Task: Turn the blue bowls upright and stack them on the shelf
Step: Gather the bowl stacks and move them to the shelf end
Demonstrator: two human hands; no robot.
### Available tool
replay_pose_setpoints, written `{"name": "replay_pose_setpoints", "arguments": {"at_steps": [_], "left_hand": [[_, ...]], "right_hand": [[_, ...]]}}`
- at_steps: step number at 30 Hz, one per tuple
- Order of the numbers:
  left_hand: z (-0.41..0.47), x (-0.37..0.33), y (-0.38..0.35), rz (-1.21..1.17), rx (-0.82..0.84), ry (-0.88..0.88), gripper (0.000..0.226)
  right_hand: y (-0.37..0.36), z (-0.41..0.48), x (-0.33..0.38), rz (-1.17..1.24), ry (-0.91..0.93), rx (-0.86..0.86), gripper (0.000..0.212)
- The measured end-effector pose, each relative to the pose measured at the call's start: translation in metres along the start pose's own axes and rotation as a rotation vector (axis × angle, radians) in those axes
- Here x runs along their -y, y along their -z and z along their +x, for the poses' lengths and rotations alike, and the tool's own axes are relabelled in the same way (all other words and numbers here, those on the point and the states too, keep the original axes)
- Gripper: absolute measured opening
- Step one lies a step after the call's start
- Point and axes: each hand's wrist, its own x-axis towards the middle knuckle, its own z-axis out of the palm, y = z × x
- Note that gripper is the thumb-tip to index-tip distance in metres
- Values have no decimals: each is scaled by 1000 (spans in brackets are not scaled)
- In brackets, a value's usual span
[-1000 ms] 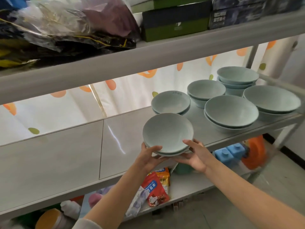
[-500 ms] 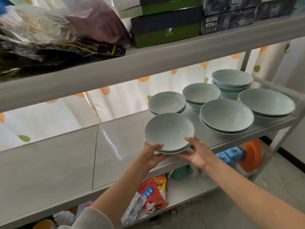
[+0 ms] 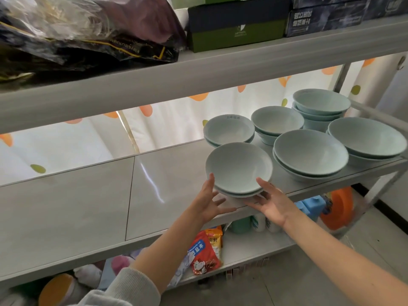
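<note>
Item: stack of two pale blue shallow round bowls [image 3: 238, 167], upright, nested one in the other, at the front edge of the grey glossy middle shelf [image 3: 88, 206]; seemingly resting on the shelf or just above it, exact contact not clear.

Left hand [image 3: 209, 200]: fingers spread, thumb up against the left rim of the stack, palm beneath and in front; grip loose, released rather than clenched, steadying more than carrying. Right hand [image 3: 272, 203]: fingers splayed, thumb touching the right rim, other fingers along the shelf lip beneath the lower bowl; grip likewise open. Probable reason for the two-sided hold: keeping the nested pair level and centred while settling at the edge.

Neighbours on the same shelf, all upright: pale blue rimmed pair with lettering [image 3: 228, 130] just behind; small deep pale blue bowls [image 3: 277, 122] further back; tall stack of deep pale blue bowls [image 3: 321, 107] at the rear; wide pale blue pair [image 3: 310, 155] to the right, near; large pale blue pair [image 3: 366, 138] at the far right.

Obstructions: bowls behind and to the right limiting any push inward; left half of the shelf bare.

Above: grey upper shelf [image 3: 198, 78] with crumpled plastic bags [image 3: 88, 29] and dark green boxes [image 3: 238, 23]. Below: red snack packet [image 3: 204, 253], blue plastic block [image 3: 311, 206], orange round object [image 3: 337, 208].
</note>
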Motion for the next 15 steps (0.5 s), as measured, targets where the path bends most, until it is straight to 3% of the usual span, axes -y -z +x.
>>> {"name": "replay_pose_setpoints", "arguments": {"at_steps": [3,9,11,14,15], "left_hand": [[-10,1,11,-68,-49,-3,87],[-43,-7,50,-155,-94,-89,79],[-54,-13,69,-173,-108,-133,77],[-76,-25,99,-217,-148,-208,74],[-85,-31,111,-229,-166,-237,74]], "right_hand": [[-5,2,-19,-9,-44,-15,131],[-47,-6,-63,-8,-195,67,150],[-67,-4,-77,-32,-252,104,142],[-97,6,-100,-14,-304,111,97],[-108,10,-109,-17,-323,120,91]]}}
